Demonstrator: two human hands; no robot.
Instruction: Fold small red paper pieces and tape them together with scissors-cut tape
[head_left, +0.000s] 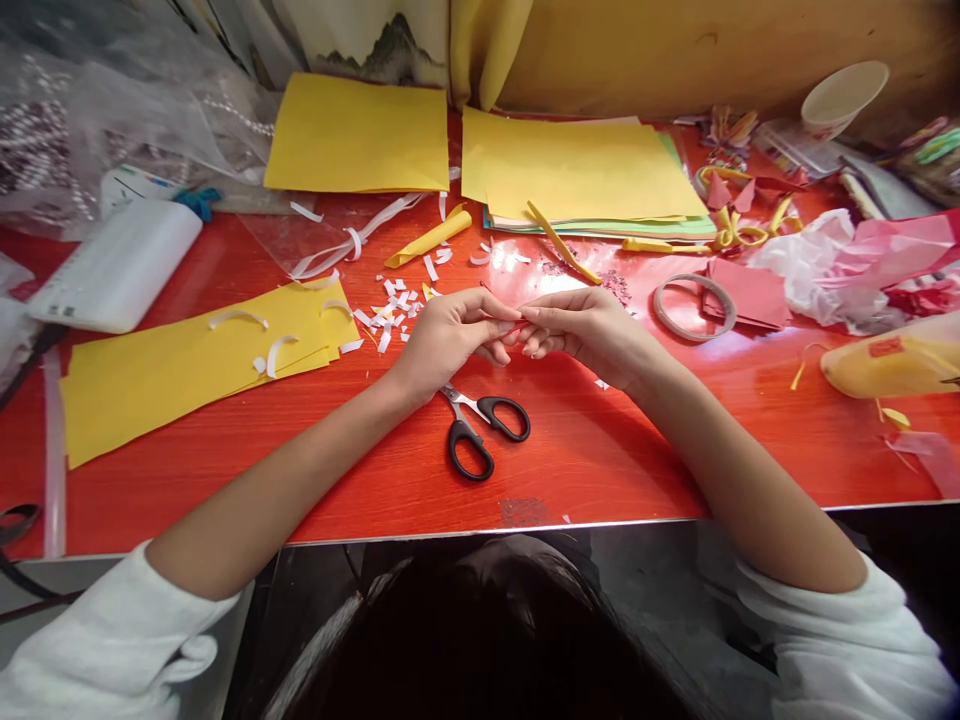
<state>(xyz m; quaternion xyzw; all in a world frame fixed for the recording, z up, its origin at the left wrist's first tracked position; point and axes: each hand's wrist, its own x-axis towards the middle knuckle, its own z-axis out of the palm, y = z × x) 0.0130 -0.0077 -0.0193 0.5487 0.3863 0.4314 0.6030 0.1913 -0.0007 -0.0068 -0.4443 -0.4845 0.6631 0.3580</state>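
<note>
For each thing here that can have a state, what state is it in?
Left hand, fingers pinching a red piece
Right hand, fingers pinching it too
Scissors, handles apart, blades mostly hidden
Yellow paper tube, rolled up
Long yellow sheets, overlapping
White scraps, scattered
Cup, tilted

I have room over the counter [592, 450] between the scissors [463, 403] and the right forearm [701, 435]; fingers [553, 318] block its far end, yellow sheets [172, 375] obstruct leftward.

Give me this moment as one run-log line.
left hand: pinches small red piece | right hand: pinches same piece | red tabletop nearby: black-handled scissors, white paper scraps
</note>
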